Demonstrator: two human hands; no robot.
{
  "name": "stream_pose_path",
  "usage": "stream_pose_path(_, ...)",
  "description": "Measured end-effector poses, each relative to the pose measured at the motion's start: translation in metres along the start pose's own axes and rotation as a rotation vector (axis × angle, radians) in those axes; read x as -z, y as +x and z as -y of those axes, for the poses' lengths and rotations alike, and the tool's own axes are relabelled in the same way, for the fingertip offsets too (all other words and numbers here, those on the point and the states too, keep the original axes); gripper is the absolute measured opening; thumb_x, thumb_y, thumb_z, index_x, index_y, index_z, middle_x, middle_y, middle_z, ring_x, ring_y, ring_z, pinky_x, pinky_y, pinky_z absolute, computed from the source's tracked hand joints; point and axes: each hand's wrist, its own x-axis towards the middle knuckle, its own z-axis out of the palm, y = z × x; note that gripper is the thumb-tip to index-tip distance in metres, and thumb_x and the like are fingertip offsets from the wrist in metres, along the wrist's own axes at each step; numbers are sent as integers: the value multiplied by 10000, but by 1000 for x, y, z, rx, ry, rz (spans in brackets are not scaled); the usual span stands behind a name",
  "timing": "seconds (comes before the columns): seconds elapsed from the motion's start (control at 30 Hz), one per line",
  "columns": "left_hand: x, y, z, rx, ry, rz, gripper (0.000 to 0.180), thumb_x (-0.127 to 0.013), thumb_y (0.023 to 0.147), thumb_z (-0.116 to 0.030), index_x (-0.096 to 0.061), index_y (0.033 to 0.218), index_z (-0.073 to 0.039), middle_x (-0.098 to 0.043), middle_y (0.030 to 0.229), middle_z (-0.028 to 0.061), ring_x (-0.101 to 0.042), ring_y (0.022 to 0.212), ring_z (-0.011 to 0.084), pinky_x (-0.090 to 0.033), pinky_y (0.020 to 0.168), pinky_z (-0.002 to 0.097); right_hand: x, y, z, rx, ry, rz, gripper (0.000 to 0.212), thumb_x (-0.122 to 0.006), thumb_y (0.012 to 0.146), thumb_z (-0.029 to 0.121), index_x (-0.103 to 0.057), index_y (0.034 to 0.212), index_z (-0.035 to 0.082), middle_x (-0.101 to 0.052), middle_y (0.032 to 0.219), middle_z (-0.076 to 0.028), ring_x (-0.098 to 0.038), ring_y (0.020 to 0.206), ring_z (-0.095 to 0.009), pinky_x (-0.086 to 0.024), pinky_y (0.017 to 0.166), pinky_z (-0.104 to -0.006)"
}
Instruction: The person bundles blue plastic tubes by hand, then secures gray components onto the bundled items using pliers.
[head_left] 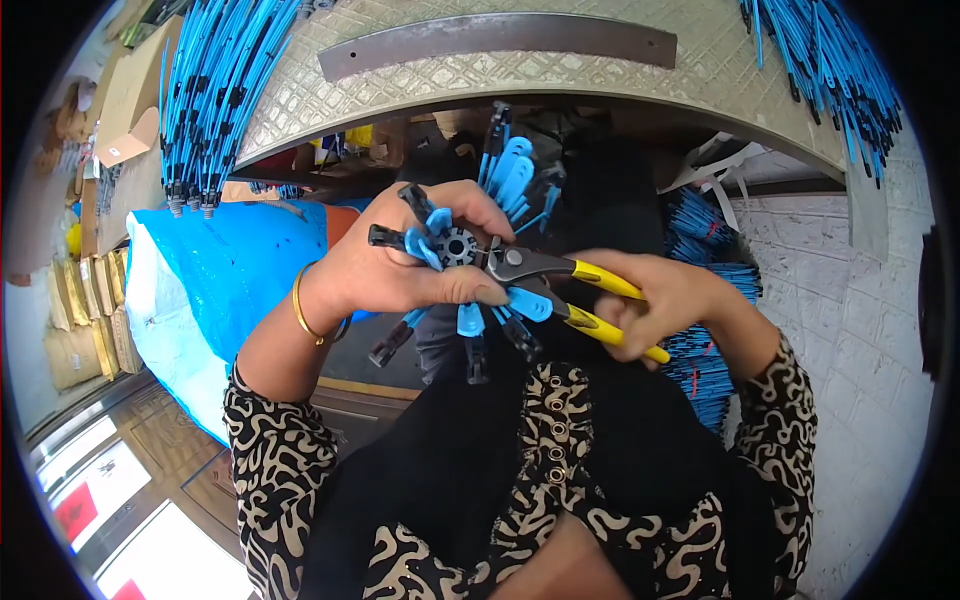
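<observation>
My left hand (400, 245) is closed round a round black-and-blue plastic hub (459, 247) above my lap. Short arms stick out from the hub on all sides, with blue leaf-shaped pieces (514, 175) and black clip-like ends. In my right hand (660, 305) is a pair of pliers (600, 278) with yellow-and-black grips, its handles spread apart. The dark metal jaws meet the hub's right edge beside my left thumb. Whether they grip a part there is too small to tell.
A table (720, 95) with a patterned top curves across the far side, bearing a long metal strip (500, 46). Bundles of blue rods with black ends (215, 100) hang over its left and right edges. More blue bundles (700, 340) are stacked at right; a large blue sack (240, 270) stands left.
</observation>
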Motion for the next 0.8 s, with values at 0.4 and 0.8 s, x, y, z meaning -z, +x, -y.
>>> stream_pose_path(0.4,1,9,-5,28,-25,52,403,-799,638,-199,-608,959,-47,-602,809,49,-577,748,139,-466,675,269,11,15,-36,-23,209,-3,304,-537,886,196,-456,1083,-21,-621,877,-155,-632,650,-174,-516,554,-271)
stream_pose_path(0.8,0,5,-10,147,-97,43,362,-781,652,-167,-609,948,-49,-597,806,35,-559,750,119,-453,677,253,14,0,12,-103,111,14,328,-542,886,325,-522,987,14,-632,905,-147,-659,786,-219,-556,659,-316)
